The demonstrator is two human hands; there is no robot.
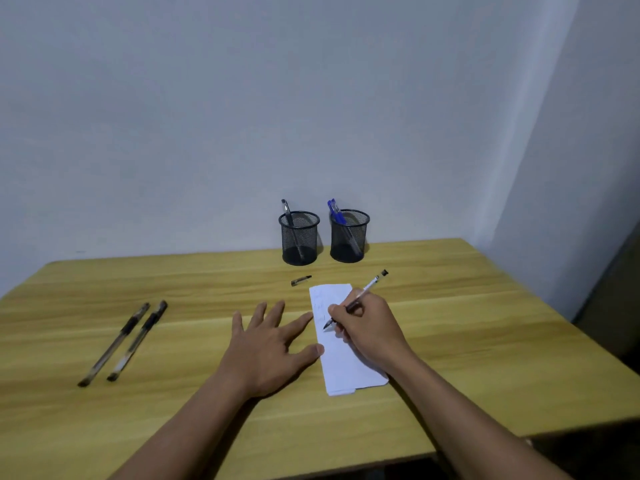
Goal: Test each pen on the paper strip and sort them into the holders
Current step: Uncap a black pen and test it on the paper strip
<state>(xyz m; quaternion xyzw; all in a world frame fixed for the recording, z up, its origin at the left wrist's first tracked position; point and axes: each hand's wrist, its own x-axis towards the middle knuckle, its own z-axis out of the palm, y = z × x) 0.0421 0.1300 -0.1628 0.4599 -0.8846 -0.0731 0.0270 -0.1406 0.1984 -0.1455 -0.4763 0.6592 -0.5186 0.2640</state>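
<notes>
My right hand (367,330) grips an uncapped black pen (367,289), its tip touching the white paper strip (341,368) that carries faint scribbles near its top. My left hand (268,344) lies flat and spread on the table, thumb and forefinger touching the strip's left edge. The pen's cap (301,280) lies just beyond the strip. Two capped black pens (123,342) lie side by side at the left. At the back stand two black mesh holders: the left holder (299,239) has one black pen, the right holder (349,237) has blue pens.
The wooden table (485,341) stands against a pale wall, with a second wall close on the right. Its front edge runs near the bottom of the view and its right corner drops off to a dark floor.
</notes>
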